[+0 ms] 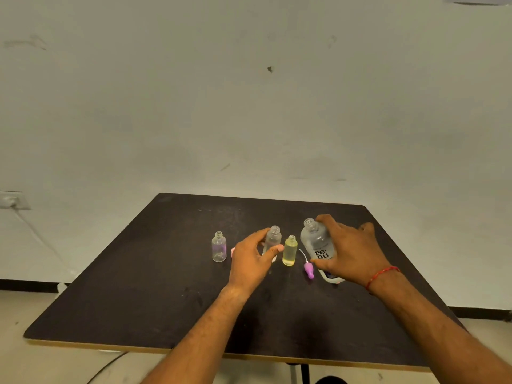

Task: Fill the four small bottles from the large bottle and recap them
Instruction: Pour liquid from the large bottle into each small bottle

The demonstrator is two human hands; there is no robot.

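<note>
My right hand (pixel 350 250) grips the large clear bottle (pixel 315 242) with the "re-nu" label; the bottle is uncapped and leans a little to the left. Thumb and fingers of my left hand (pixel 253 261) hold a small clear bottle (pixel 273 238), open at the top, standing on the table. Between the two stands a small yellow-tinted bottle (pixel 289 250) without a cap. Another small uncapped bottle (pixel 219 246) with a faint purple tint stands to the left. A purple spray cap (pixel 308 268) with its white tube lies in front of the large bottle.
The dark square table (pixel 166 300) has a pale edge and stands before a white wall. A pinkish item (pixel 233 250) shows partly behind my left hand. A wall socket (pixel 12 200) with a cable is at the left.
</note>
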